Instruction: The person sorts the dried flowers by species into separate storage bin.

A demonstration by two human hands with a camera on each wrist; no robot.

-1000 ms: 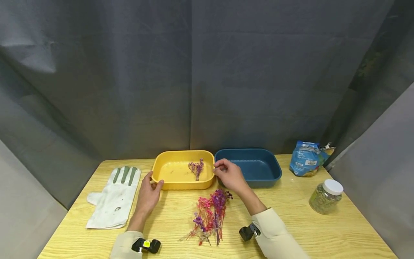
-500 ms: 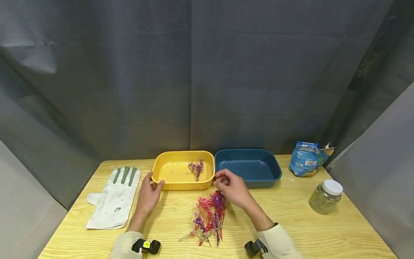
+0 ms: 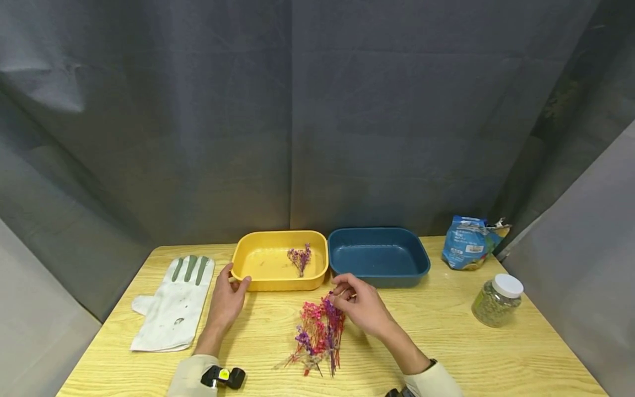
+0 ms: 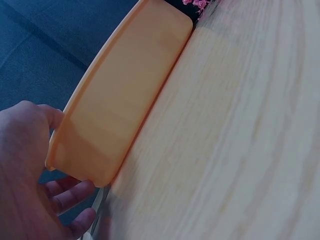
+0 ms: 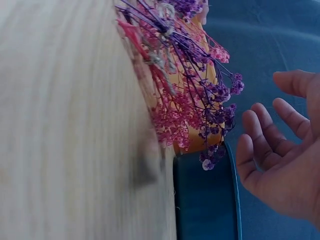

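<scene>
Pink and purple dried flowers [image 3: 319,328], thin-stemmed and finely clustered, lay heaped on the wood-grain table [image 3: 416,342] in our head view, our right hand [image 3: 364,306] beside their blossoms; one purple sprig [image 3: 300,257] lay in the yellow tray [image 3: 263,268]. From the left wrist, our left hand [image 4: 25,170] gripped that tray's corner. From the right wrist, pale ties [image 5: 157,58] circled the stems; our right hand's loosely bent fingers held nothing.

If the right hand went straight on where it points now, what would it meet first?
The right hand would probably meet the purple flowers first; its height is unclear, so it may pass over them toward the yellow tray.
</scene>
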